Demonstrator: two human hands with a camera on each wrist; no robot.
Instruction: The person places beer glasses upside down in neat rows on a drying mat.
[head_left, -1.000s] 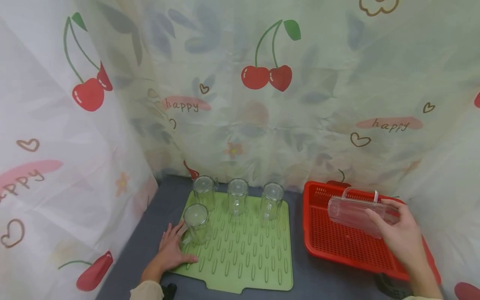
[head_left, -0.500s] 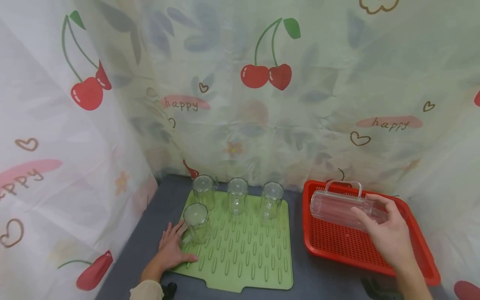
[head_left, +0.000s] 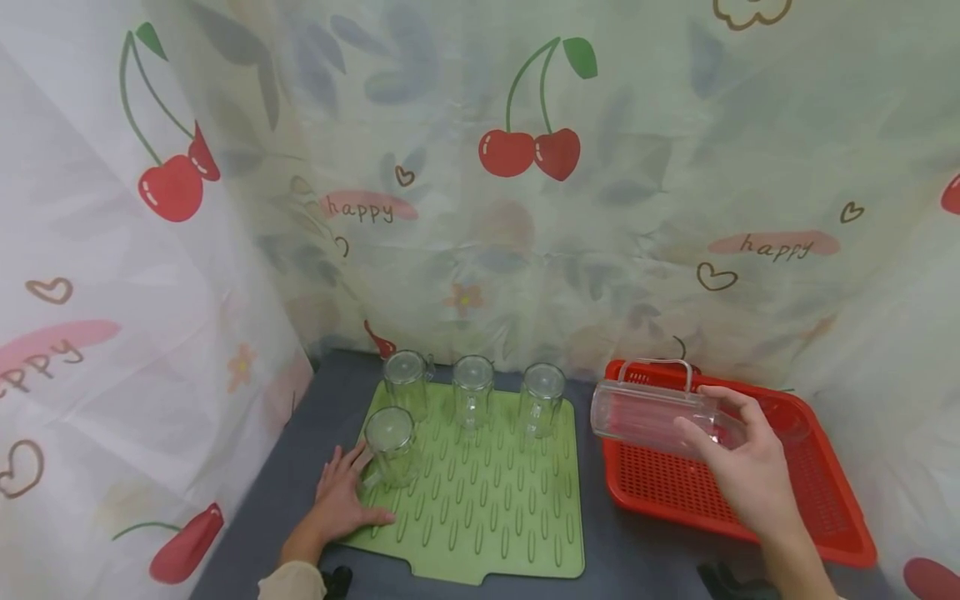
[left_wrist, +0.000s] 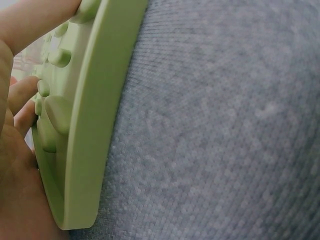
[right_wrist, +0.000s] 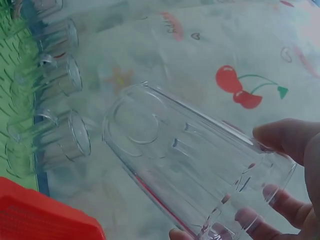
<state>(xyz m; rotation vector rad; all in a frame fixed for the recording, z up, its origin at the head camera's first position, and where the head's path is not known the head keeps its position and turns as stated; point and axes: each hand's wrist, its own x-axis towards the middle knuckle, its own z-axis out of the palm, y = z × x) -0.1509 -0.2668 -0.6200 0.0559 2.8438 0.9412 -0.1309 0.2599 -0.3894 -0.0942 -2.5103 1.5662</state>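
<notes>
Fingers of your right hand [head_left: 750, 483] curl round the clear glass mug [head_left: 652, 412] — lying sideways, base toward the green drying mat [head_left: 487, 533] — while your left hand [head_left: 341, 500] presses flat there.

Soft, even light filters through the translucent curtain [head_left: 525, 208], leaving only faint shadows beside the green mat [head_left: 480, 500]. The head view bends at its edges; the left wrist view is blurred up close.

left hand [head_left: 341, 500] flat, right hand [head_left: 750, 471] gripping
</notes>
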